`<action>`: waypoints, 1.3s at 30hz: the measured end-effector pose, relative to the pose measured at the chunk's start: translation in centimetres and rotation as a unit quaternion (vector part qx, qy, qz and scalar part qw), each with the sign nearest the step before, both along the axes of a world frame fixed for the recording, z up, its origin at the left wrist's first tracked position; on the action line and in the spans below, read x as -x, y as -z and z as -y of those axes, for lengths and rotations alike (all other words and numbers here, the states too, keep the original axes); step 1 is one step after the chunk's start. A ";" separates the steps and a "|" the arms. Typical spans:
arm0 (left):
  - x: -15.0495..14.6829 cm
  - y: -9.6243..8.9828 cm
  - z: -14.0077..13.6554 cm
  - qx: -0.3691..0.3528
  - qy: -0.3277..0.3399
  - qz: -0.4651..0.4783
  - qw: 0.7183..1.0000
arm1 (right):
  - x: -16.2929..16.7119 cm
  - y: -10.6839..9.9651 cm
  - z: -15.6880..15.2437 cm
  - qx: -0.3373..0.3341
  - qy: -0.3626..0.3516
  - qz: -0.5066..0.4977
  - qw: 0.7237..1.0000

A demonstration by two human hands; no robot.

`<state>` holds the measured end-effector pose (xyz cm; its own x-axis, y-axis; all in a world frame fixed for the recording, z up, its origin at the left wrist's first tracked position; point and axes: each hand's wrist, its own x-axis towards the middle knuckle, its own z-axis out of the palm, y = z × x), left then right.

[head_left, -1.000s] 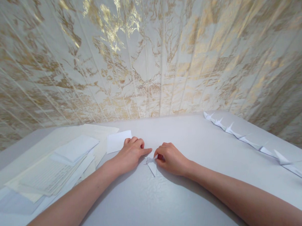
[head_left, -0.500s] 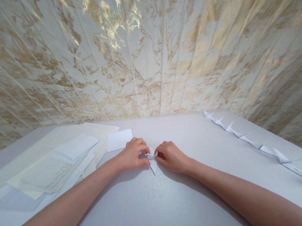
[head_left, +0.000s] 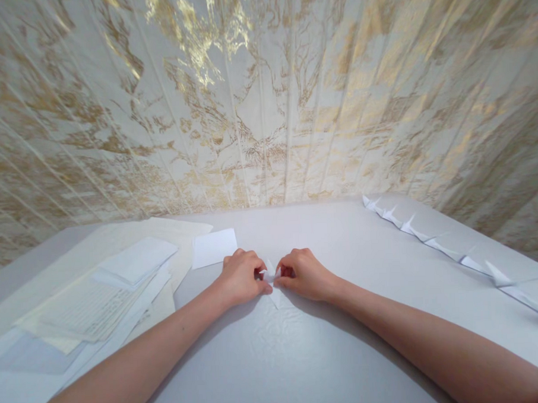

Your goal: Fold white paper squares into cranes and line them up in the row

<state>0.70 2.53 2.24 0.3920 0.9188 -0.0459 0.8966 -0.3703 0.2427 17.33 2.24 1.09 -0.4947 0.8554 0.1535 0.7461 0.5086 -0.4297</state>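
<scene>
Forearms: both reach in from the near edge, left forearm (head_left: 154, 343) and right forearm (head_left: 417, 331) converging on the middle of the table.
Tabletop, near part: pale and glossy surface (head_left: 280, 367), bare between the forearms.
Workpiece: small folded paper (head_left: 271, 277), white, between the two hands at mid-table; one narrow point faces the wearer. Whether that point touches the surface cannot be told.
Left hand: hand (head_left: 242, 277) closed to a narrow pinch, thumb and fingertips on the left side of the folded paper.
Right hand: hand (head_left: 305, 275) likewise narrow, fingertips gripping the right side; remaining fingers curled in.
Step in hand: judged to be shaping, the two sides being drawn out or creased by opposed pinches. The exact fold is too small to read.
Next move: judged to call for even, light tension from both pinches, with the middle kept centred; uneven pull could skew or tear it.
Left side: loose pile with a lined sheet (head_left: 90, 310) bearing writing, smaller white sheets (head_left: 140, 260) overlapping it, and a large cream sheet (head_left: 190, 236) beneath.
Behind left hand: blank white rectangle (head_left: 214, 248), flat, apart from the workpiece.
Right edge: row of pointed paper pieces (head_left: 502, 277), running away toward the far corner, well apart from the right hand.
Backdrop: gold-patterned covering (head_left: 265, 106) with ribbed lines; wallpaper or cloth, cannot tell.
</scene>
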 end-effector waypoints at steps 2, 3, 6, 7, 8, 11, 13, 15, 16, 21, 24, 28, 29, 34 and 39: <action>-0.1 0.0 0.2 -0.003 -0.003 -0.006 1.000 | 0.1 0.0 0.1 0.004 0.005 0.002 1.000; -0.1 0.0 0.3 -0.005 -0.003 -0.009 1.000 | 0.1 0.0 0.2 0.004 0.008 0.005 1.000; -0.1 -0.1 0.6 -0.009 0.001 -0.015 1.000 | 0.1 -0.1 0.4 -0.003 0.007 0.020 1.000; -0.1 -0.1 0.7 -0.009 0.003 -0.016 1.000 | 0.1 -0.1 0.4 -0.003 0.003 0.026 1.000; 0.0 -0.1 0.8 -0.009 0.005 -0.016 1.000 | 0.0 -0.1 0.5 -0.002 0.000 0.031 1.000; 0.0 -0.2 1.0 -0.004 0.008 -0.015 1.000 | -0.1 -0.3 0.5 0.006 -0.010 0.044 0.999; 0.0 -0.2 1.1 -0.001 0.011 -0.016 1.000 | -0.1 -0.5 0.5 0.014 -0.013 0.053 0.998; 0.0 -0.2 1.1 -0.002 0.016 -0.019 1.000 | -0.2 -0.6 0.6 0.019 -0.017 0.060 0.998; 0.1 -0.2 1.2 -0.003 0.020 -0.021 1.000 | -0.2 -0.6 0.6 0.020 -0.019 0.062 0.998; 0.4 -0.9 1.1 0.019 0.046 -0.036 0.998 | -0.4 -0.7 0.9 0.029 -0.039 0.058 0.997; 0.9 -1.5 0.7 0.069 0.064 -0.014 0.995 | -0.5 -0.5 0.9 0.036 -0.056 0.044 0.997; 1.2 -1.6 0.2 0.079 0.053 0.054 0.994 | -0.5 -0.4 0.4 0.078 -0.041 -0.004 0.996; 1.2 -1.5 0.2 0.074 0.044 0.058 0.995 | -0.5 -0.5 0.3 0.093 -0.032 -0.021 0.995; 0.9 -1.2 0.3 0.058 0.029 0.063 0.996 | -0.8 -0.9 -0.3 0.185 -0.016 -0.108 0.977; 0.6 -0.9 0.4 0.035 0.032 0.045 0.998 | -1.1 -0.5 -0.5 0.221 -0.010 -0.169 0.960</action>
